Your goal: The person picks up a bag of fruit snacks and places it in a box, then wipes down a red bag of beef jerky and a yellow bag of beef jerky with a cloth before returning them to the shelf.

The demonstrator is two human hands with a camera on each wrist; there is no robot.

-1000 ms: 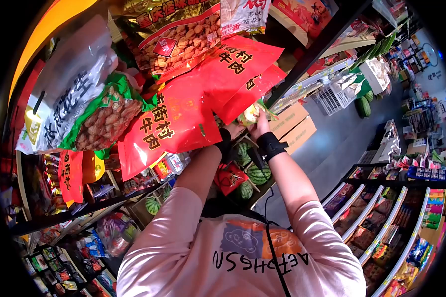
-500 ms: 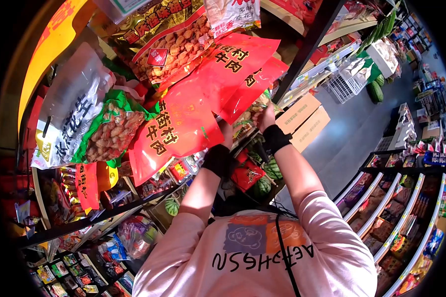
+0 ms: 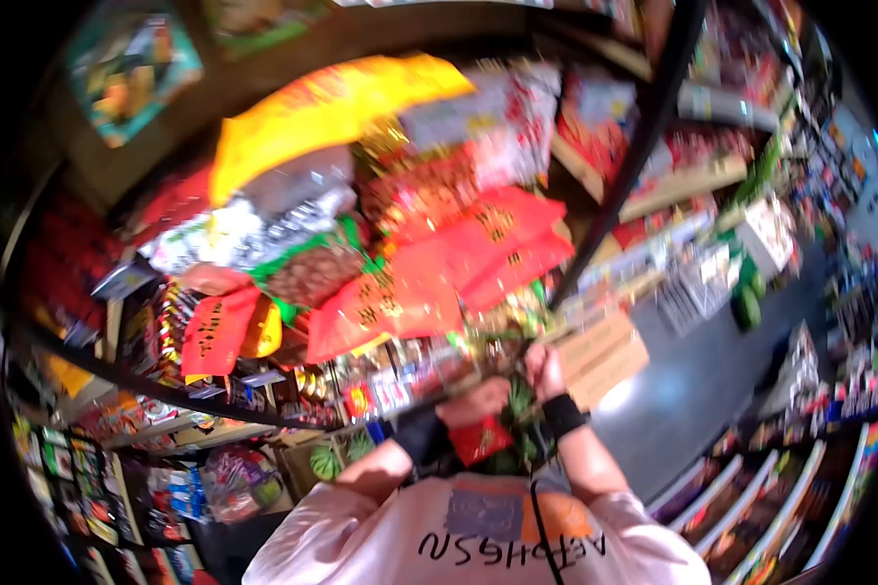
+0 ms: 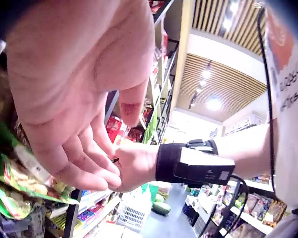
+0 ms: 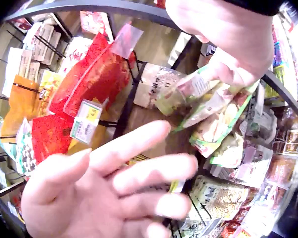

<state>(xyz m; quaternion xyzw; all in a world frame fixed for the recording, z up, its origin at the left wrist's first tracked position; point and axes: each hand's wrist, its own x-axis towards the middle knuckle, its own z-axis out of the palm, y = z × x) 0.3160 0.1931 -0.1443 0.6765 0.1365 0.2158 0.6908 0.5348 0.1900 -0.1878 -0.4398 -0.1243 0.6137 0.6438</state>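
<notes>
My left hand (image 3: 478, 402) is held palm up beside the shelf, its fingers spread and holding nothing; this hand (image 5: 111, 193) shows large in the right wrist view. My right hand (image 3: 544, 370) is close by on the right, bent at the fingers. In the right wrist view, the right hand (image 5: 238, 59) overlaps the tops of green-edged clear packets (image 5: 221, 119); whether it grips one is unclear. From the left wrist, the left fingers partly cover the right hand (image 4: 139, 166). Large red bags (image 3: 390, 302) hang left of and beyond the hands.
A nut bag with green edges (image 3: 314, 276) and a yellow sheet (image 3: 332, 102) are farther left. A cardboard box (image 3: 605, 361) stands right of the right hand. Watermelons (image 3: 325, 461) and a small red bag (image 3: 480, 441) lie below. A dark shelf post (image 3: 634, 146) rises beyond the hands.
The head view has swung and blurred, showing more of the upper shelf. My left hand has come away from the packets and out from beneath the red bags, towards the body; both hands appear lower.
</notes>
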